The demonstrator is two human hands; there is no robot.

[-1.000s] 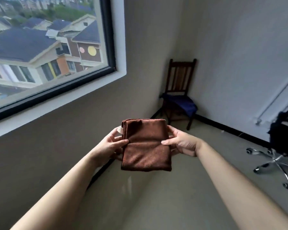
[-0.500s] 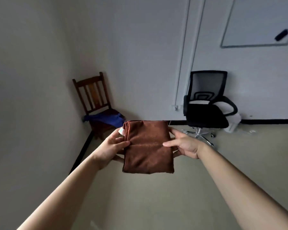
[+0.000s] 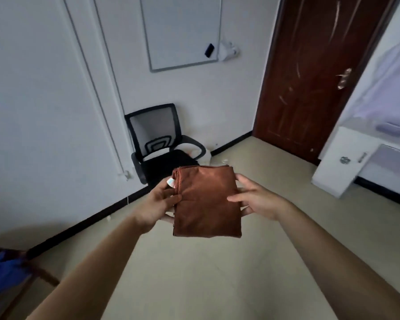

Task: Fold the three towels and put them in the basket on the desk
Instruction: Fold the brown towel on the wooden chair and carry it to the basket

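Bare forearms (image 3: 106, 245), bare hands (image 3: 158, 204) (image 3: 260, 199)

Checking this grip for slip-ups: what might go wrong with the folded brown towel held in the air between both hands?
The brown towel is pinched only at its side edges by the left hand and right hand. Its lower part hangs free, so the fold may sag open. If either hand slips, it likely drops to the floor.

Brown towel (image 3: 206, 202): folded into a compact, thick rectangle, long side running away from the viewer. Stacked layer edges show along its left side, with a small white tag (image 3: 171, 182) at the far left corner. Held flat in mid-air, pinched between left hand (image 3: 158, 204) and right hand (image 3: 256, 199).
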